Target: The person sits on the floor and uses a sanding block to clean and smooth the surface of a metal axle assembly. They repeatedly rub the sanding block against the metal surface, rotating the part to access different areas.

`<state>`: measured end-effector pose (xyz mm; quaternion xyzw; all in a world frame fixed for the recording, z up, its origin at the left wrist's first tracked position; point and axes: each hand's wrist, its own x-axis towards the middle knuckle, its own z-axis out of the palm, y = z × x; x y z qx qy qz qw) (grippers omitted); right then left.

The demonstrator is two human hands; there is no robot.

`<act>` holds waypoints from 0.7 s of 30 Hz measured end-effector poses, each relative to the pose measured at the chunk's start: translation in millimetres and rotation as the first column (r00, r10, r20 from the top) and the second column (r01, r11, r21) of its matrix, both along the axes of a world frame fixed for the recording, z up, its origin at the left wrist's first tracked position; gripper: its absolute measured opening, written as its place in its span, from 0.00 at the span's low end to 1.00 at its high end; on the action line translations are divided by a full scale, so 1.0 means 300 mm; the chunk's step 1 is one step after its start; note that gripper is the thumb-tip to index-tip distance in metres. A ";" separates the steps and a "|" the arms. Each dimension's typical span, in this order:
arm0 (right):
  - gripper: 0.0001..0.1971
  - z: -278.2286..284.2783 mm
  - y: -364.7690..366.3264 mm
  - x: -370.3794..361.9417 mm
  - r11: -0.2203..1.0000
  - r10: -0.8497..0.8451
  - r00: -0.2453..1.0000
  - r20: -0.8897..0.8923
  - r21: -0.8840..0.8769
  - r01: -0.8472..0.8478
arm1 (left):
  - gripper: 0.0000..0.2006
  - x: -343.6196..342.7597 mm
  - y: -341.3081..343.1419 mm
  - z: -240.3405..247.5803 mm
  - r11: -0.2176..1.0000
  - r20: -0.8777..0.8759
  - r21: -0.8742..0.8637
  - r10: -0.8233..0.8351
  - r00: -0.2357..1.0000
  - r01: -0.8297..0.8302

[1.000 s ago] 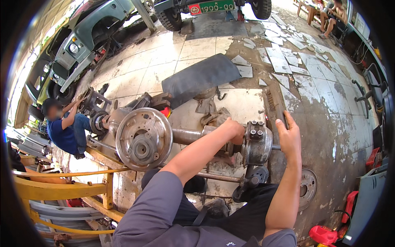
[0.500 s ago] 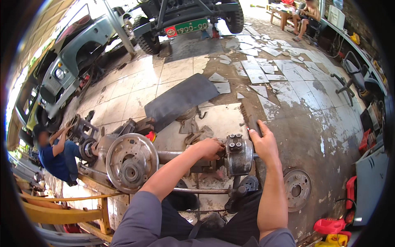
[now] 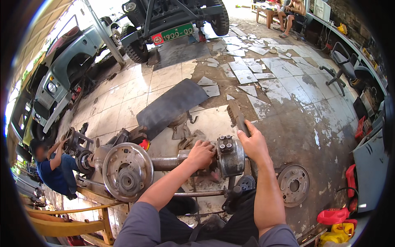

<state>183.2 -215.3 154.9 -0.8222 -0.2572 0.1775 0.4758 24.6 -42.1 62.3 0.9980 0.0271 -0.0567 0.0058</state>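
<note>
A long vehicle axle (image 3: 165, 163) lies across in front of me, with a round metal housing (image 3: 231, 159) at its right end and a bolted block on top. My left hand (image 3: 201, 155) is curled over the axle just left of that housing; its fingertips are partly hidden. My right hand (image 3: 254, 142) is closed round the handle of a scrub brush (image 3: 235, 115), upright and tilted, dark bristles facing left. The brush stands beyond the housing, apart from it. A round backing plate with a hub (image 3: 128, 172) sits farther left on the axle.
Another round plate (image 3: 293, 185) lies on the floor at right. A dark curved panel (image 3: 172, 108) and rags (image 3: 191, 139) lie beyond the axle. At left a co-worker (image 3: 55, 164) handles the axle's far end. Broken tiles (image 3: 247, 76), a red-and-yellow container (image 3: 335, 232) and parked vehicles surround this spot.
The whole view has shifted a little. My right hand has moved slightly with the brush, whose bristles now show more. My left hand's fingers have drawn back a bit on the axle.
</note>
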 end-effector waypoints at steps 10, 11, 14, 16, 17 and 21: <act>0.34 0.011 0.000 -0.004 1.000 -0.001 1.000 0.017 -0.011 0.001 | 0.51 0.076 -0.006 -0.025 0.998 -0.368 0.067 0.028 0.930 -0.004; 0.33 0.012 0.002 -0.005 1.000 -0.004 1.000 0.005 -0.017 0.004 | 0.52 0.103 -0.009 -0.025 0.995 -0.423 0.099 0.047 0.905 -0.005; 0.33 0.009 0.008 -0.003 1.000 -0.006 1.000 -0.014 -0.023 0.006 | 0.55 0.172 0.001 -0.001 0.993 -0.578 0.121 0.083 0.812 -0.015; 0.34 0.003 0.007 -0.001 1.000 0.005 1.000 -0.002 -0.011 -0.005 | 0.57 0.196 0.023 -0.011 0.998 -0.669 0.039 0.060 0.741 -0.046; 0.34 0.010 0.007 0.001 1.000 0.010 1.000 -0.003 -0.012 -0.010 | 0.56 0.189 0.031 -0.018 0.998 -0.629 0.034 0.058 0.775 -0.047; 0.34 0.008 -0.009 0.010 1.000 0.000 1.000 0.003 -0.006 0.000 | 0.55 0.138 0.008 0.029 0.999 -0.526 0.035 0.007 0.851 0.014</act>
